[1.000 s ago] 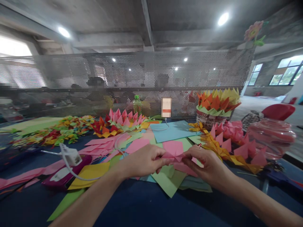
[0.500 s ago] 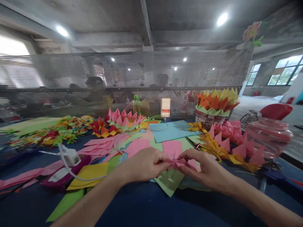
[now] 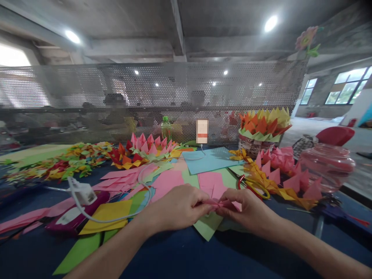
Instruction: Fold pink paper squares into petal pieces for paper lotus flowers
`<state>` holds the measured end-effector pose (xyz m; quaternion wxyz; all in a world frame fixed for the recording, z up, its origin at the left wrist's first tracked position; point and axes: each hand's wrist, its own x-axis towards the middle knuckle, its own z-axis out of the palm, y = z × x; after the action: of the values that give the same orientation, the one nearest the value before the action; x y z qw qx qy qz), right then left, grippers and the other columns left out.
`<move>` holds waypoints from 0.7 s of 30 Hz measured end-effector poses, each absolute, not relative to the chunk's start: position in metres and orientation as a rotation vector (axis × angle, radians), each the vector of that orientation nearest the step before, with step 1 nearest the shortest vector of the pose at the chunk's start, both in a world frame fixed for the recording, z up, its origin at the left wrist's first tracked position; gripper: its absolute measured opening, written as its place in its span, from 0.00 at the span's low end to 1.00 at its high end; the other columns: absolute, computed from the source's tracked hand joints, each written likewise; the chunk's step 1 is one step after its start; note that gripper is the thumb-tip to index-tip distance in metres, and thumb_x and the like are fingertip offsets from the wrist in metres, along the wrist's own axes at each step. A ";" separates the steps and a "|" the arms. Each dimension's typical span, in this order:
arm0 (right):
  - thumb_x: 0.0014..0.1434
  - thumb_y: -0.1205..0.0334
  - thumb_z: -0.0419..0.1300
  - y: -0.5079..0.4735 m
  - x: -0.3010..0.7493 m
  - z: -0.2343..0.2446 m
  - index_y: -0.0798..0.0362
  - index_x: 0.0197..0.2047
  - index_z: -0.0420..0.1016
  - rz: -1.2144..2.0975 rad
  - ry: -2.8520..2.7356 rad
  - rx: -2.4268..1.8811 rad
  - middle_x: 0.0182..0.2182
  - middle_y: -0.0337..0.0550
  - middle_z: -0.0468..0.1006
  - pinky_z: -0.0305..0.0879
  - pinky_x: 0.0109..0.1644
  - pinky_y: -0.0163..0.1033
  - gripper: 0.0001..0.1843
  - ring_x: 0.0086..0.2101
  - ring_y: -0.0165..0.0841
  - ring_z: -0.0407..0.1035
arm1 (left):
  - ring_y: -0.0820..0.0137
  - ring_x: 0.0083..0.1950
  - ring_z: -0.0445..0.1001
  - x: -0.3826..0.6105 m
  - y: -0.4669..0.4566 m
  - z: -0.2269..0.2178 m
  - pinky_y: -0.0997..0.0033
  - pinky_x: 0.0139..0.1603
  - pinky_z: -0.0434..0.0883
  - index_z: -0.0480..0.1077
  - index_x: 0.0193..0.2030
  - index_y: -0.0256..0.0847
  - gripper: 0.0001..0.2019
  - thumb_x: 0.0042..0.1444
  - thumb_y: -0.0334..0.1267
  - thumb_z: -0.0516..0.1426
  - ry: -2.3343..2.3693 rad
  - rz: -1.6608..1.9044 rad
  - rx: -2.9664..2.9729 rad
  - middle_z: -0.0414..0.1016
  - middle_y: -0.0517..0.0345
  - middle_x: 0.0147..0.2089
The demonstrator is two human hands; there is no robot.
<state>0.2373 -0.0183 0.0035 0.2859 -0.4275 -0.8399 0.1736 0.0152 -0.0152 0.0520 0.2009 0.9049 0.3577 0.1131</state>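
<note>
My left hand and my right hand meet at the middle of the table, both pinched on a small folded pink paper piece. The piece is squeezed narrow between the fingertips of the two hands. Under the hands lie loose sheets, a light green one nearest and pink squares just behind. Red-and-yellow-handled scissors lie right of the pink squares, close to my right hand.
Folded paper flowers and piles of small folded pieces fill the back left. A basket of orange and yellow paper points, pink folded shapes and a glass jar stand right. A white charger and cable lie left. A mesh screen closes the far edge.
Both hands have drawn closer together and slightly toward me, pressing the pink piece from a spread shape into a narrow fold. The scissors have come into view.
</note>
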 end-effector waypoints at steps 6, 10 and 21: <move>0.61 0.51 0.60 -0.021 0.237 0.004 0.51 0.30 0.77 0.374 -2.231 -1.118 0.23 0.39 0.77 0.61 0.29 0.32 0.14 0.26 0.30 0.69 | 0.70 0.30 0.70 0.017 -0.014 0.049 0.73 0.28 0.54 0.72 0.34 0.41 0.15 0.64 0.48 0.52 1.104 0.336 2.597 0.74 0.59 0.29; 0.61 0.53 0.60 -0.021 0.237 0.003 0.51 0.29 0.76 0.356 -2.253 -1.130 0.24 0.39 0.76 0.61 0.30 0.33 0.13 0.26 0.31 0.68 | 0.68 0.35 0.72 0.021 -0.013 0.046 0.73 0.33 0.59 0.70 0.34 0.41 0.10 0.63 0.42 0.54 1.042 0.405 2.626 0.75 0.58 0.33; 0.60 0.61 0.62 -0.029 0.232 0.012 0.51 0.39 0.71 0.412 -2.332 -0.990 0.37 0.41 0.75 0.61 0.42 0.39 0.05 0.39 0.35 0.68 | 0.71 0.31 0.68 0.027 -0.017 0.036 0.73 0.31 0.58 0.64 0.26 0.40 0.07 0.55 0.33 0.55 1.069 0.413 2.623 0.72 0.60 0.28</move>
<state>0.2321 -0.0286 0.0120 0.2837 -0.3698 -0.8713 0.1538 0.0269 -0.0174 0.0357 0.1390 0.9074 0.3700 0.1429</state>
